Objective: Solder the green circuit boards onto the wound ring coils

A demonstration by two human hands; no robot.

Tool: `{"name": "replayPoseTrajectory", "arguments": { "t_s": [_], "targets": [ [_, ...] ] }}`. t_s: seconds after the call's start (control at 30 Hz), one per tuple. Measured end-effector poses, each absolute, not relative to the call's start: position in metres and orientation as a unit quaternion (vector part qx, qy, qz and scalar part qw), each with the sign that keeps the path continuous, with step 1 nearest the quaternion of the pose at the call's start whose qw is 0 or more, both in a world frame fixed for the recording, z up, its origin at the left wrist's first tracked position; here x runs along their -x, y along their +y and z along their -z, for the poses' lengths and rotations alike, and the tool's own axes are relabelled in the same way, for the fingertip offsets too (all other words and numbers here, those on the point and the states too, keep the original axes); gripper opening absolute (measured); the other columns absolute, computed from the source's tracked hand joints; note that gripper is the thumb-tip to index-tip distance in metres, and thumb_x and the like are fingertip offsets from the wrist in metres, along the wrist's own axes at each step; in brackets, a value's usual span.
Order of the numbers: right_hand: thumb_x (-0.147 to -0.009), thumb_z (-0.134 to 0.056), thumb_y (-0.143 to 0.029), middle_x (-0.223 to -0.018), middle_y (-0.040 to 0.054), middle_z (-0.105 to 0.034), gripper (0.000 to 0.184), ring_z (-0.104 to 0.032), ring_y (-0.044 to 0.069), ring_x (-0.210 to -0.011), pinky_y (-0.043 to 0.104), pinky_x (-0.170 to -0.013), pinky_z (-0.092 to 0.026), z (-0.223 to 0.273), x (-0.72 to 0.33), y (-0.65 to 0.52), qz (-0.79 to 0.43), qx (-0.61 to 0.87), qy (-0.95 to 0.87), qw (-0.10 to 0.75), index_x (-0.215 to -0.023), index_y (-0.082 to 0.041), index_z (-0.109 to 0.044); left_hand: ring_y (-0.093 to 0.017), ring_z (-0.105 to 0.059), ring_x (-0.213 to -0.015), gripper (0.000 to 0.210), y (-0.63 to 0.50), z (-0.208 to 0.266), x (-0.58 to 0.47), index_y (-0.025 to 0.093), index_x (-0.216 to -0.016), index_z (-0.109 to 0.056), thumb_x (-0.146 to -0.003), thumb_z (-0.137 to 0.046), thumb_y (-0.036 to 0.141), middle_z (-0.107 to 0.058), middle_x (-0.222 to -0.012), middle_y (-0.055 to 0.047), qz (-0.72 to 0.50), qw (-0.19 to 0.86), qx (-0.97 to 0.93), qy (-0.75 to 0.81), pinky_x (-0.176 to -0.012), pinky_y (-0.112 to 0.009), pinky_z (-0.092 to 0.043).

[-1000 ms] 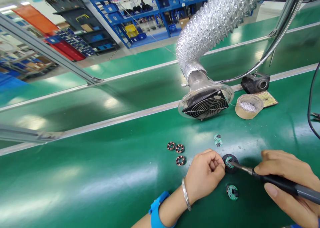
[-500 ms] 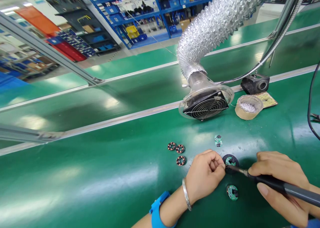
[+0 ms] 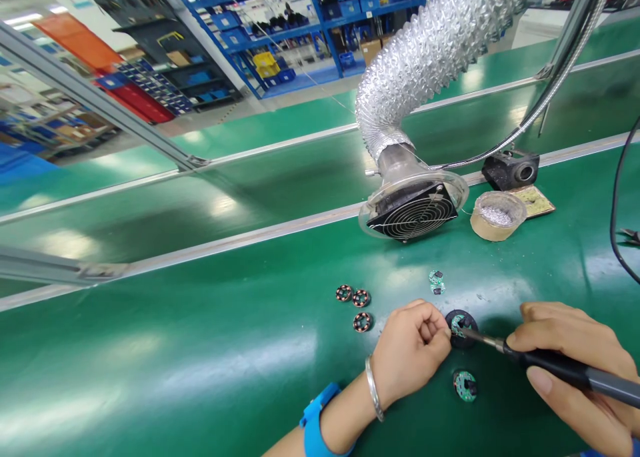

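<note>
Right grip (image 3: 583,333) clamped on smooth soldering iron (image 3: 555,366), left grip (image 3: 411,347) pinched together, round green board (image 3: 456,324)

Bright room, and you've got white glare streaking your table (image 3: 200,350), shelves (image 3: 327,35) beyond its far edge soft!

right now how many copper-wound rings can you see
3, left of the left hand: a first ring, a second ring beside it, and a third ring below the second in the picture. More may be hidden under the lower green board.
</note>
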State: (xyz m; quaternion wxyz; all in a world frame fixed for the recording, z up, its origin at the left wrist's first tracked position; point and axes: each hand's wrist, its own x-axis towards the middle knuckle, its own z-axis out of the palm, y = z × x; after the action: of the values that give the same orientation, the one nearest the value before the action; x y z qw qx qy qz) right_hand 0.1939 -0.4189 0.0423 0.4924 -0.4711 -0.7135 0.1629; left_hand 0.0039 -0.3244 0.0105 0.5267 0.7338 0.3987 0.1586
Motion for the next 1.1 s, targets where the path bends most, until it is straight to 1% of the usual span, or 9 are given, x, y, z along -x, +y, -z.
{"name": "replayPoseTrajectory", "arguments": {
  "t_s": [0.13,0.23,0.47,0.6,0.67,0.77,0.87,0.97,1.1],
  "targets": [
    [-0.075,-0.048,-0.013,-0.061,0.0018,-0.052,0.021,-0.045,0.015,-0.046,0.031,-0.046,-0.03,-0.038,-0.195,-0.42,-0.155,0.473,-0.707,0.503,-0.092,-0.019,-0.059,-0.007,-0.043,-0.05,0.01,-0.323,-0.011,-0.005,0.015,-0.064,-0.059,-0.071,-0.053,0.01,-0.051,-0.061,0.002,-0.158,0.525,-0.733,0.402,-0.047,-0.017,-0.034],
    [-0.076,-0.048,-0.013,-0.063,0.003,-0.055,0.022,-0.049,0.016,-0.049,0.032,-0.048,-0.033,-0.036,-0.196,-0.42,-0.145,0.475,-0.708,0.502,-0.094,-0.018,-0.06,-0.007,-0.043,-0.05,0.01,-0.323,-0.012,-0.005,0.015,-0.064,-0.059,-0.07,-0.054,0.009,-0.052,-0.061,0.002,-0.156,0.523,-0.733,0.406,-0.047,-0.017,-0.034],
    [-0.077,-0.048,-0.012,-0.061,0.0018,-0.055,0.023,-0.049,0.015,-0.049,0.03,-0.047,-0.037,-0.04,-0.201,-0.415,-0.105,0.471,-0.732,0.48,-0.097,-0.017,-0.058,-0.006,-0.044,-0.047,0.009,-0.325,-0.009,-0.006,0.015,-0.065,-0.059,-0.07,-0.054,0.01,-0.052,-0.061,0.002,-0.159,0.521,-0.732,0.409,-0.046,-0.017,-0.034],
    [-0.079,-0.05,-0.013,-0.061,0.001,-0.054,0.023,-0.049,0.014,-0.049,0.029,-0.046,-0.039,-0.036,-0.205,-0.409,-0.063,0.465,-0.728,0.499,-0.101,-0.016,-0.059,-0.006,-0.046,-0.046,0.008,-0.324,-0.008,-0.006,0.015,-0.066,-0.059,-0.071,-0.054,0.012,-0.053,-0.062,0.002,-0.16,0.525,-0.727,0.413,-0.046,-0.018,-0.035],
    [-0.081,-0.052,-0.014,-0.064,0.0012,-0.056,0.023,-0.052,0.014,-0.051,0.028,-0.046,-0.041,-0.032,-0.208,-0.406,-0.036,0.471,-0.724,0.503,-0.103,-0.017,-0.059,-0.006,-0.046,-0.047,0.005,-0.324,-0.009,-0.005,0.015,-0.07,-0.058,-0.07,-0.056,0.011,-0.054,-0.066,0.002,-0.166,0.526,-0.725,0.411,-0.047,-0.019,-0.036],
    [-0.085,-0.053,-0.015,-0.071,0.0021,-0.062,0.027,-0.059,0.014,-0.055,0.026,-0.048,-0.047,-0.026,-0.209,-0.401,0.005,0.508,-0.709,0.49,-0.111,-0.018,-0.058,-0.005,-0.045,-0.048,0.02,-0.326,-0.012,-0.005,0.016,-0.082,-0.059,-0.064,-0.062,0.009,-0.056,-0.079,0.002,-0.164,0.504,-0.747,0.401,-0.05,-0.02,-0.039],
    [-0.091,-0.05,-0.015,-0.065,-0.002,-0.063,0.031,-0.059,0.011,-0.049,0.022,-0.048,-0.05,-0.02,-0.205,-0.397,-0.016,0.533,-0.696,0.482,-0.121,-0.02,-0.055,-0.009,-0.047,-0.056,0.03,-0.329,-0.013,-0.008,0.018,-0.09,-0.062,-0.063,-0.074,0.016,-0.056,-0.085,0.001,-0.152,0.445,-0.791,0.391,-0.059,-0.024,-0.042],
    [-0.092,-0.049,-0.012,-0.07,-0.0014,-0.067,0.025,-0.059,0.009,-0.047,0.02,-0.05,-0.053,-0.016,-0.2,-0.394,-0.045,0.501,-0.713,0.488,-0.114,-0.02,-0.058,-0.014,-0.049,-0.066,0.033,-0.328,-0.012,-0.012,0.018,-0.09,-0.066,-0.064,-0.082,0.029,-0.056,-0.083,0.0,-0.155,0.417,-0.811,0.38,-0.065,-0.026,-0.042],
    [-0.092,-0.049,-0.009,-0.078,0.0017,-0.072,0.02,-0.064,0.01,-0.054,0.02,-0.055,-0.057,-0.014,-0.194,-0.392,-0.046,0.469,-0.733,0.491,-0.106,-0.019,-0.059,-0.016,-0.051,-0.07,0.025,-0.316,-0.012,-0.016,0.019,-0.093,-0.072,-0.071,-0.079,0.027,-0.052,-0.071,0.001,-0.143,0.45,-0.822,0.319,-0.065,-0.026,-0.04]
  ]
}}
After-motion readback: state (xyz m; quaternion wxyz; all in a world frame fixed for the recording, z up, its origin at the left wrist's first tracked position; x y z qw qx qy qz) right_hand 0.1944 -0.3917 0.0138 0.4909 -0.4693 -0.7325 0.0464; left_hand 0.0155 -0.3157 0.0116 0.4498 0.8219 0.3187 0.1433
